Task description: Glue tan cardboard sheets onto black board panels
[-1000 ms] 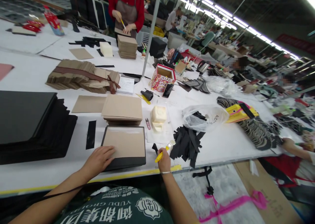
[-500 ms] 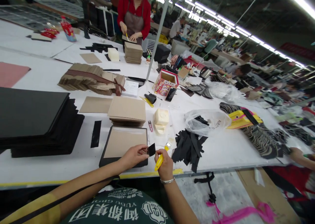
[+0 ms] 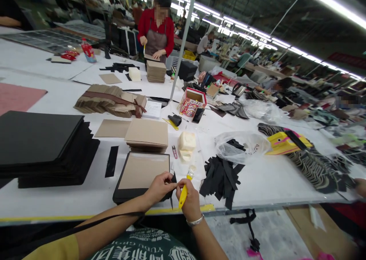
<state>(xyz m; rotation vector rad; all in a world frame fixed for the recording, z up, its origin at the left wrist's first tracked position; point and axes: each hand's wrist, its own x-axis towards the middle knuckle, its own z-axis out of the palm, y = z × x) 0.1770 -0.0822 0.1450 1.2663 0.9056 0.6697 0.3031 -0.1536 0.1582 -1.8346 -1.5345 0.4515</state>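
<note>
My left hand [image 3: 161, 188] is closed in a pinch on a thin black strip [image 3: 174, 180], which stands nearly edge-on to me. Across from it, my right hand [image 3: 191, 203] grips a yellow-handled brush [image 3: 183, 196], bristles pointing away. Its thumb and forefinger also meet the strip's edge. Under and beside my left hand lies a beige board [image 3: 143, 170] framed by a black sheet [image 3: 121, 194]. Beyond the brush stands a whitish plastic container [image 3: 187, 142], with small thread snips [image 3: 174, 152] to its left. Loose black strips [image 3: 220, 178] are heaped to the right.
Tall black sheets [image 3: 42, 134] are stacked at left, with a single black strip [image 3: 111, 161] beside them. Behind the board are stacked beige boards [image 3: 147, 132]. A pole [image 3: 183, 42] rises mid-table near a red box [image 3: 193, 100]. A co-worker in red [image 3: 156, 35] stands across the table.
The strip has turned from showing its flat face to nearly edge-on, and hangs lower. My hands have drawn together around it. The camera view has shifted slightly.
</note>
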